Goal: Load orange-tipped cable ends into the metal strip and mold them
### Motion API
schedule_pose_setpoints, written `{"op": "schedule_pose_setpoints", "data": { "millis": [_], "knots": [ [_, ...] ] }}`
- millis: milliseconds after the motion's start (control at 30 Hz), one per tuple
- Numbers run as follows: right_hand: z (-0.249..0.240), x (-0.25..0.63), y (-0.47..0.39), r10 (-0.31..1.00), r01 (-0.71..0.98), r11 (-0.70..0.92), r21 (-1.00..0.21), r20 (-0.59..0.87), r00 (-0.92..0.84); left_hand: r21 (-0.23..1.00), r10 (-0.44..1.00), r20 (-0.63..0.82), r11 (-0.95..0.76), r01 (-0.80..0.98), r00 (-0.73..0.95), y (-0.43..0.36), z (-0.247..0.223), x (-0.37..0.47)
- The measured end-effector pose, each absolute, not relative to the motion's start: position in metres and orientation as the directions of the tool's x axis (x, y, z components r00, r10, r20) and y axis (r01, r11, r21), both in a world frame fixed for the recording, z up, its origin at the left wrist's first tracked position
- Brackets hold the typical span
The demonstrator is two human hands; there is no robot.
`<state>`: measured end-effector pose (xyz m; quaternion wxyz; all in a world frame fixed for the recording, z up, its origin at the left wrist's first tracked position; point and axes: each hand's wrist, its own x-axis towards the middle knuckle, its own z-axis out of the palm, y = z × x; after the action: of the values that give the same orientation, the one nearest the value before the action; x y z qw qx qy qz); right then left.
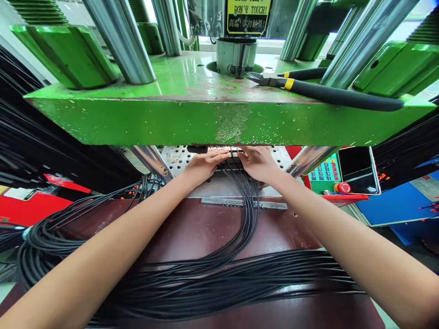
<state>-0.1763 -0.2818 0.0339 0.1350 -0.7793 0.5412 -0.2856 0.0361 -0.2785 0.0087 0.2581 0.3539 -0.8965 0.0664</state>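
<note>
Under the green press plate, both my hands are at a dark metal mould block on a perforated plate. My left hand reaches in from the left, fingers stretched out flat over the block's top edge. From the right comes my right hand, its thumb apart from the fingers and near the cables; the overhanging plate partly hides its fingertips. Several thin black cables run out of the block between my hands and curve down to the left. No firm grip shows in either hand.
A flat metal bar lies across the brown table. A thick cable bundle spans the front, with coils at left. Cutting pliers rest on the press plate. A control panel with a red button stands right.
</note>
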Motion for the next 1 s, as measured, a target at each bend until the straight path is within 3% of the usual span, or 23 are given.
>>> {"op": "schedule_pose_setpoints", "data": {
  "millis": [100,167,567,1000],
  "knots": [
    [0.040,-0.171,-0.274,-0.873,-0.823,-0.475,-0.312,0.288,0.394,0.069,-0.603,0.524,0.734,-0.675,-0.602,-0.277,0.006,0.040],
    [0.044,-0.168,-0.274,-0.870,-0.846,-0.475,-0.243,0.277,0.409,0.076,-0.607,0.525,0.732,-0.677,-0.596,-0.278,0.005,0.040],
    [0.041,-0.153,-0.276,-0.822,-0.828,-0.539,-0.156,0.311,0.477,0.093,-0.712,0.427,0.648,-0.756,-0.558,-0.271,0.011,0.055],
    [0.043,-0.150,-0.280,-0.864,-0.856,-0.476,-0.202,0.291,0.411,0.066,-0.886,0.306,0.384,-0.921,-0.348,-0.259,0.036,0.045]
  ]
}}
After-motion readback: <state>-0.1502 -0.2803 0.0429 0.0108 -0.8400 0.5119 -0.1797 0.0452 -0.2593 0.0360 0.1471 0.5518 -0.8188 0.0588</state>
